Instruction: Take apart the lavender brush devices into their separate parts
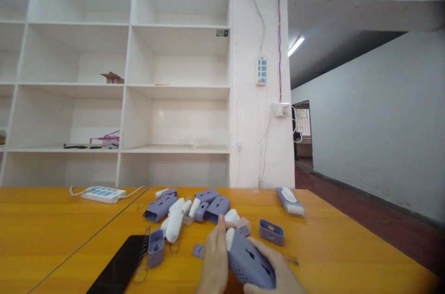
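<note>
Both my hands hold one purple plastic housing with a white piece at its far end, low at the middle of the view. My left hand grips its left side, thumb pressed by the white tip. My right hand wraps it from below and the right. Just beyond lies a pile of purple shells and white inserts on the orange table. A small purple clip lies beside my left hand, and a purple cap sits just past my right hand.
A black phone and a purple cap lie to the left. A white power strip sits at the table's back edge. One assembled purple-and-white unit lies at the back right. White shelves stand behind; a corridor opens to the right.
</note>
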`<state>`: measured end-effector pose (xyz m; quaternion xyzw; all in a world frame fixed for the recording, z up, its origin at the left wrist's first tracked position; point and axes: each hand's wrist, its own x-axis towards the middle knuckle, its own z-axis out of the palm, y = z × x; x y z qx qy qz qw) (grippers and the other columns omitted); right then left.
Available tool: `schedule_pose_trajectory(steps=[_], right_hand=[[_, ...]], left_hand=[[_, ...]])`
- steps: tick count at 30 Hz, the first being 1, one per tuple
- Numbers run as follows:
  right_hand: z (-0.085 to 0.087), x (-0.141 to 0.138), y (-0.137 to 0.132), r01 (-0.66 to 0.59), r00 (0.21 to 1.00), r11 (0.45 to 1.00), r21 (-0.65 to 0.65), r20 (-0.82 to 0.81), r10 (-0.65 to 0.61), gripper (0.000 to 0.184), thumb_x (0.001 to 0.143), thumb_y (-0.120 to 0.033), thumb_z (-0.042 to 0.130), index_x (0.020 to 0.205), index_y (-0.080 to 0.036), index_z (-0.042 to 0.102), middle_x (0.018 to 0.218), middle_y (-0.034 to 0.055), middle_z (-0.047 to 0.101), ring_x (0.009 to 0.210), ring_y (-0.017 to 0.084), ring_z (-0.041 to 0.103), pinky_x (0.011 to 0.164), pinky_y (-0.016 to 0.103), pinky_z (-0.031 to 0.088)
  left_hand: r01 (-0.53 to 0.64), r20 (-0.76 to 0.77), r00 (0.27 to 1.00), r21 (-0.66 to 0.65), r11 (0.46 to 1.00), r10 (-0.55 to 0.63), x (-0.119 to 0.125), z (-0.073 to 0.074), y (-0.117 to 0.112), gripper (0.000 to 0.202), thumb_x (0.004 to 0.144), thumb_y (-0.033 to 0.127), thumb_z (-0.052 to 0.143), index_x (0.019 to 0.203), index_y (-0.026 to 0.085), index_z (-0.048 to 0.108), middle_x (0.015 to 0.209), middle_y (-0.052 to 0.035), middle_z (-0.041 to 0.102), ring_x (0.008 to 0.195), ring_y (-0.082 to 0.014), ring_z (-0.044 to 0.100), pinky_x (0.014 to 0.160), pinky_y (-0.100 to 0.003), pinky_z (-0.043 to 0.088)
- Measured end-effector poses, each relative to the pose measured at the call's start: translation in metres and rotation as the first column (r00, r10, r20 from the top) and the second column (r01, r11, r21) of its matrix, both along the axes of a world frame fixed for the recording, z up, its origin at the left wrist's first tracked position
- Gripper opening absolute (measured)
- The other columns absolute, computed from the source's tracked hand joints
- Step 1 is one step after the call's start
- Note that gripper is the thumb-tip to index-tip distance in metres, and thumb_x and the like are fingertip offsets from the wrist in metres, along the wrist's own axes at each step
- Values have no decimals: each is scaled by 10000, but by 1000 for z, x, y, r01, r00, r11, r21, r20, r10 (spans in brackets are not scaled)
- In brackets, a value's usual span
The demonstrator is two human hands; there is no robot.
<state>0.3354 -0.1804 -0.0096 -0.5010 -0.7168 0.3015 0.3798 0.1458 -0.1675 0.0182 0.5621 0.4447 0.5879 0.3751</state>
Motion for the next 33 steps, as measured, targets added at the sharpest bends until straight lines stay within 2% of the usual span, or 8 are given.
schedule_pose_trajectory(steps=[3, 13, 17, 22, 25, 27, 30, 33], right_hand=[[3, -2, -5, 13, 1000, 1000, 26, 6, -13, 948, 599, -368, 853, 1465, -160, 528, 1505, 165, 536, 1383, 442, 454, 1174, 524, 327], [10, -6, -16, -63, 994, 977, 206, -71, 79, 829, 657, -565, 847, 1371, -194, 645, 1428, 154, 623, 1325, 439, 538, 1157, 486, 385], [-3, -1, -7, -13, 998, 941, 339, 65, -9, 763, 720, -528, 803, 1397, -230, 619, 1415, 123, 641, 1285, 395, 598, 1116, 439, 455], [-12, 14, 15, -45, 948, 855, 516, 292, -126, 799, 716, -430, 803, 1456, -267, 549, 1404, 116, 649, 1229, 381, 649, 1012, 413, 554], [-16, 23, 25, -28, 907, 794, 607, 350, -236, 890, 693, -346, 806, 1511, -259, 467, 1438, 135, 611, 1231, 392, 644, 1008, 452, 558], [-20, 28, 29, -15, 889, 768, 640, 361, -283, 924, 682, -309, 806, 1527, -254, 438, 1452, 145, 595, 1242, 400, 635, 1008, 471, 559], [-24, 33, 33, -30, 886, 748, 663, 364, -287, 921, 704, -367, 820, 1532, -260, 430, 1445, 148, 603, 1244, 406, 634, 992, 467, 571], [-26, 34, 35, -54, 899, 724, 688, 349, -264, 924, 751, -444, 805, 1555, -260, 387, 1457, 147, 595, 1261, 395, 626, 996, 445, 571]], left_hand=[[-55, -41, 998, 24, 998, 56, -1, -1, -1, 788, 910, 803, 296, 1027, 161, 738, 1050, -110, 729, 1120, -323, 573, 1087, -427, 326], [-136, -101, 983, 175, 975, 155, -6, -2, -3, 774, 940, 769, 261, 932, 181, 765, 945, -101, 734, 980, -305, 585, 962, -383, 394], [-138, -58, 987, 173, 975, 150, -5, -2, -3, 727, 933, 762, 318, 909, 194, 771, 945, -89, 733, 1003, -308, 594, 969, -376, 396], [-56, 90, 995, 94, 994, 47, 5, -3, 8, 697, 866, 772, 466, 1075, 177, 762, 1093, -100, 748, 1153, -312, 597, 1044, -367, 402], [70, 150, 985, 118, 991, -87, 13, -5, 17, 641, 809, 721, 621, 1100, 155, 707, 830, -61, 749, 889, -257, 680, 803, -310, 509], [140, 177, 972, 106, 985, -157, 15, -9, 24, 598, 776, 691, 689, 1047, 158, 666, 642, -1, 678, 659, -193, 645, 595, -245, 477], [179, 236, 955, 37, 983, -182, 12, -15, 33, 604, 740, 725, 693, 983, 174, 641, 586, 32, 625, 496, -136, 558, 410, -187, 371], [202, 300, 936, -36, 979, -182, 6, -18, 38, 653, 688, 768, 691, 991, 193, 629, 575, 44, 613, 426, -128, 535, 354, -188, 365]])
